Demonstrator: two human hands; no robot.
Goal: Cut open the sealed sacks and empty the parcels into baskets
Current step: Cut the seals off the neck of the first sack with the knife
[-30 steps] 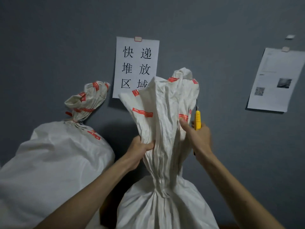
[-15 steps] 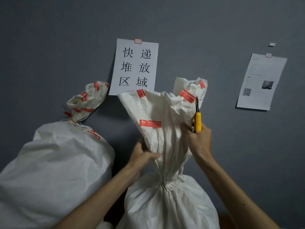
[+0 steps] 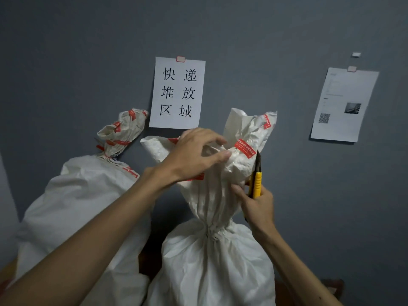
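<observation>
While my left hand [image 3: 194, 155] grips the sack [image 3: 209, 272] by its upright flap, my right hand [image 3: 258, 206] clasps the knife [image 3: 256, 184], blade up. The tied neck [image 3: 212, 233] lies below both, nearer my right.

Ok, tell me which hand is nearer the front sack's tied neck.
Right. The right hand, holding the knife, is just right of the tied neck; the left hand is higher, at the flared top.

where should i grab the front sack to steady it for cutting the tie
Grip the front sack by its gathered neck, just above the tie, coming from the left. The fabric bunches narrow enough there to wrap, and the right hand with the utility knife occupies the right side.
</observation>
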